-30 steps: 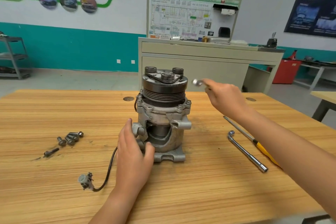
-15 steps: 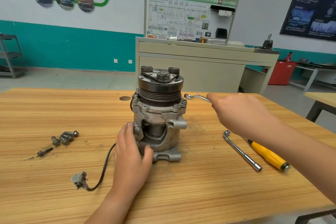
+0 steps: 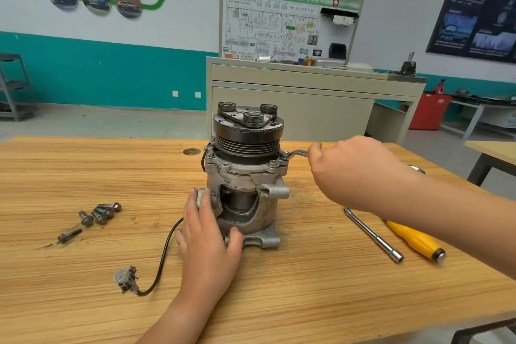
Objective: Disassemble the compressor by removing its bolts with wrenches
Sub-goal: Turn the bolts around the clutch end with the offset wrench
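Note:
A grey metal compressor [image 3: 245, 176] with a dark pulley on top stands upright in the middle of the wooden table [image 3: 279, 288]. My left hand [image 3: 208, 237] holds its lower left side, fingers and thumb wrapped around the housing. My right hand [image 3: 354, 170] grips a small silver wrench [image 3: 296, 152], whose ring end sits on a bolt at the flange's right edge. A black cable with a grey connector [image 3: 124, 279] trails from the compressor toward the front left.
Several loose bolts [image 3: 99, 213] lie on the table's left part, with one more bolt [image 3: 69, 234] in front of them. An L-shaped socket wrench [image 3: 374, 234] and a yellow-handled screwdriver [image 3: 416, 240] lie on the right. A cabinet with a display board [image 3: 287, 28] stands behind the table.
My right hand brought the wrench down from beside the pulley to the flange, and its ring end now sits on a bolt there. My left hand stays on the housing.

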Tool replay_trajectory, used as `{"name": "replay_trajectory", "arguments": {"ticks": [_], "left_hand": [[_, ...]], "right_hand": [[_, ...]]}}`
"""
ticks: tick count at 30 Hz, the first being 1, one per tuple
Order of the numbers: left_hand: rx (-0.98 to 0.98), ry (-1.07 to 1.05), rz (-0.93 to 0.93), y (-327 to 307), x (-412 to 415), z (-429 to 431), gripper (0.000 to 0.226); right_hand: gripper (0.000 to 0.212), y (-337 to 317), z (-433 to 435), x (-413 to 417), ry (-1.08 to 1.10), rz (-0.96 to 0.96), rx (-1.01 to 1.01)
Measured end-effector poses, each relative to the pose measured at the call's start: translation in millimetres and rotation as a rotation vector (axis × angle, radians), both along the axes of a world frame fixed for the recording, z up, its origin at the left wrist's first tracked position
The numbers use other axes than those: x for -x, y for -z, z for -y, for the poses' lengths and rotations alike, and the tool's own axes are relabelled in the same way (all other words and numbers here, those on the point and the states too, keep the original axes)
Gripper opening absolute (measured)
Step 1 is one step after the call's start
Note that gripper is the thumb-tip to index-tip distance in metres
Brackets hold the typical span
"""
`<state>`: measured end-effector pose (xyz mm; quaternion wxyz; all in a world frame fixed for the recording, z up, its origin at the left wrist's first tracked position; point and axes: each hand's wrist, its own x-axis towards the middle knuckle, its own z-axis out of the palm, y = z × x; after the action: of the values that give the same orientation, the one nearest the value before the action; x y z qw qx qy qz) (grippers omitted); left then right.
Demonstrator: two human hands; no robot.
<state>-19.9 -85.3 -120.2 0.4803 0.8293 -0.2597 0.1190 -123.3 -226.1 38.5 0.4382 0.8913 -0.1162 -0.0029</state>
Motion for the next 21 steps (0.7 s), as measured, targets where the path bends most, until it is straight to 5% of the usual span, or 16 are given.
{"name": "replay_trajectory", "arguments": {"ticks": [9, 15, 21], "left_hand": [[0.014, 0.005, -0.016, -1, 0, 2, 0.079], [-0.036, -0.025, 0.007, 2, -2, 5, 0.078], [0.007, -0.035, 0.007, 3, -3, 7, 0.085]], "right_hand": [[0.052, 2, 40, -4, -0.169, 0.033, 0.007], [0.030, 5, 74, -20, -0.210, 0.114, -0.032], [0.018, 42, 95, -58, -0.541, 0.625, -0.125]]}}
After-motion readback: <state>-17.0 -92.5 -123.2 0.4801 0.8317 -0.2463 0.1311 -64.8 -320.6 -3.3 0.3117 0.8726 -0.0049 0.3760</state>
